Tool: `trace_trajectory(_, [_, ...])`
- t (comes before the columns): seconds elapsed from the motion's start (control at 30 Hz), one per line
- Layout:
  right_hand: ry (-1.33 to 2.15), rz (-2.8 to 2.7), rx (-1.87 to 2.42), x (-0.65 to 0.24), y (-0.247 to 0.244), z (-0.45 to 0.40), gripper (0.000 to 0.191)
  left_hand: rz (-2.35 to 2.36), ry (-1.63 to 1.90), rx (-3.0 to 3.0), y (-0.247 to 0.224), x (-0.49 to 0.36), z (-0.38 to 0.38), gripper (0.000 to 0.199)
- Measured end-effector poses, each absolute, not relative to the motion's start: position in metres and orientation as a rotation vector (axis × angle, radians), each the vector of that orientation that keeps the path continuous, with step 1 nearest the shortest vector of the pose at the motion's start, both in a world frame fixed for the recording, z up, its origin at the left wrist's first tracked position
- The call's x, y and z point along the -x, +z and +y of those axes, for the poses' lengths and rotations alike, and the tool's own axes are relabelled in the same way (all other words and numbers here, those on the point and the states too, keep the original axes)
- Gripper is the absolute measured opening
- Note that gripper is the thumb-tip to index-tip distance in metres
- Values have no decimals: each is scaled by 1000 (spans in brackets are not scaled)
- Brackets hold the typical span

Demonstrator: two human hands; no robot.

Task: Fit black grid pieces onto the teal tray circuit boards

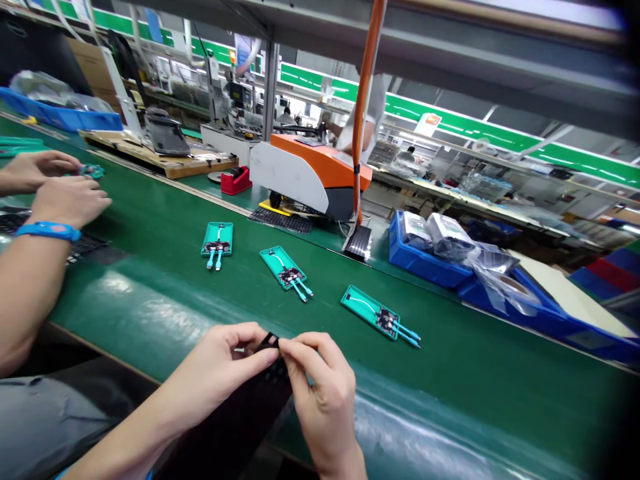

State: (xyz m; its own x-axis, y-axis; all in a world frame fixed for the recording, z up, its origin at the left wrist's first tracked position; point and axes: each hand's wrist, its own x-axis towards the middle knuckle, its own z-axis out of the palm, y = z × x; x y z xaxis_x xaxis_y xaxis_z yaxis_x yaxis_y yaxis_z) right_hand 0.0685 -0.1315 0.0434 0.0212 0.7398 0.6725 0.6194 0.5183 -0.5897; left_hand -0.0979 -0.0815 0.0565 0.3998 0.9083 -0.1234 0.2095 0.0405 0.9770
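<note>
Near the front edge of the bench, my left hand point(227, 363) pinches the top of a black sheet point(273, 370) between thumb and fingers. The sheet hangs down from there, and its lower part is lost in dark shadow. My right hand point(323, 390) has its thumb and fingertips closed at the sheet's upper right edge, touching it. Whether a small piece sits in those fingertips is hidden. Beyond my hands lie three green plastic casings: a left one point(220, 233), a middle one point(273, 259) and a right one point(357, 303). Each carries a dark circuit board, a white wire and two short blue cables.
At left, a co-worker's hands point(65, 190) hold a small green part. Along the back stand a red tape dispenser point(236, 180), an orange and white machine point(305, 177), black gridded sheets point(359, 241) and a blue bin point(425, 260) of bagged items. An orange cable point(365, 93) hangs down.
</note>
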Motion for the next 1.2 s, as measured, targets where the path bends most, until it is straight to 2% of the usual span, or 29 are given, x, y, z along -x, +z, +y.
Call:
trace_trajectory(0.73, [235, -1685, 1062, -73, 46, -136, 16, 1092, 807, -1643, 63, 98, -94, 37])
trace_trajectory(1.2, [420, -1774, 1205, -74, 41, -132, 10, 1020, 659, -1485, 46, 97, -92, 32])
